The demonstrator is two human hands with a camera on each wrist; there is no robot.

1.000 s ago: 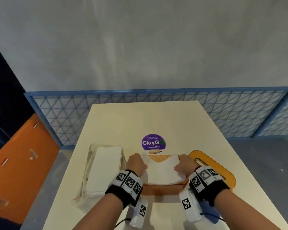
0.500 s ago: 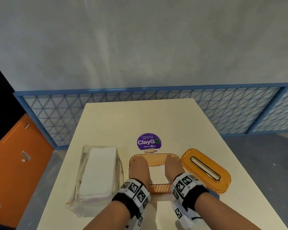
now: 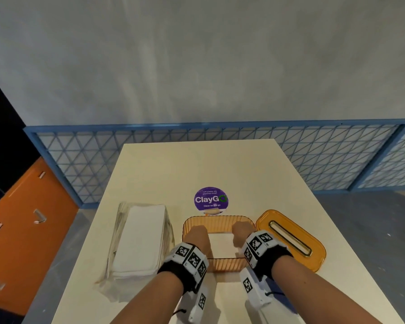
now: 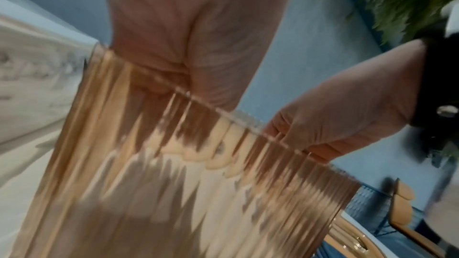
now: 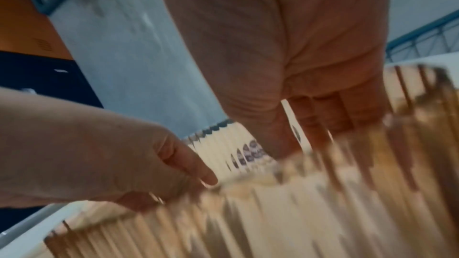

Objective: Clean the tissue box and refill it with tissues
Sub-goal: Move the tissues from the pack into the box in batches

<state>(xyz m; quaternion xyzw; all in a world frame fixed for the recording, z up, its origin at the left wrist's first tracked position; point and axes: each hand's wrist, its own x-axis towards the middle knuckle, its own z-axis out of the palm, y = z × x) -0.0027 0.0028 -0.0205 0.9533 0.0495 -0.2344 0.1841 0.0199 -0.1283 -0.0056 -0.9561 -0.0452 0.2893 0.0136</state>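
The head view alone takes in the whole table [image 3: 220, 164]: the pack of tissues [image 3: 140, 239] in clear wrap at the left, the orange box [image 3: 218, 223] near the front edge in the middle, its slotted lid [image 3: 290, 239] lying flat just right of it, and a purple sticker [image 3: 211, 199] just behind the box. White tissue [image 3: 221, 244] shows inside the box between the wrists. The wrist views lose all that and give only the ribbed, see-through wall of the box close up, blurred, with each hand reaching over the rim. The left hand [image 3: 197, 235] and the right hand [image 3: 242, 233] both dip into the box, fingers pointing down, loosely bent, onto the tissue. Whether the fingers grip the tissue or only press it, I cannot tell: the wall smears them.
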